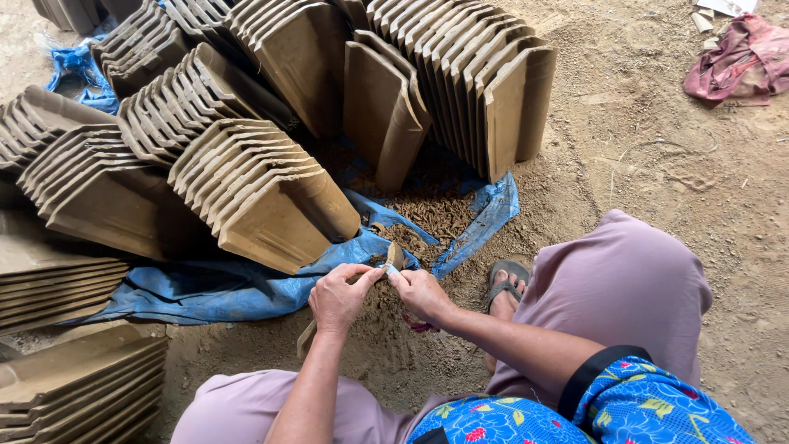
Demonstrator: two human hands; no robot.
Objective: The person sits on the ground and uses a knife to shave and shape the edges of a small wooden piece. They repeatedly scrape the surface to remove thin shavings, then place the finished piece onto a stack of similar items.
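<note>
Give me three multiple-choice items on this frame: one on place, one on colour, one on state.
1. Where does the blue sheet lie?
A. Over the person's lap
B. On the ground under the stacked clay tiles
C. Hung on a wall

2. What colour is the crumpled cloth at the top right?
A. Reddish pink
B. Green
C. White

3. How are the left hand and right hand placed?
A. Flat on the ground
B. Far apart
C. Together, fingers pinching a small thin piece

Key: 1 B, the sheet runs beneath the tile rows. 2 A, the cloth is red-pink. 3 C, both hands meet at the piece.
</note>
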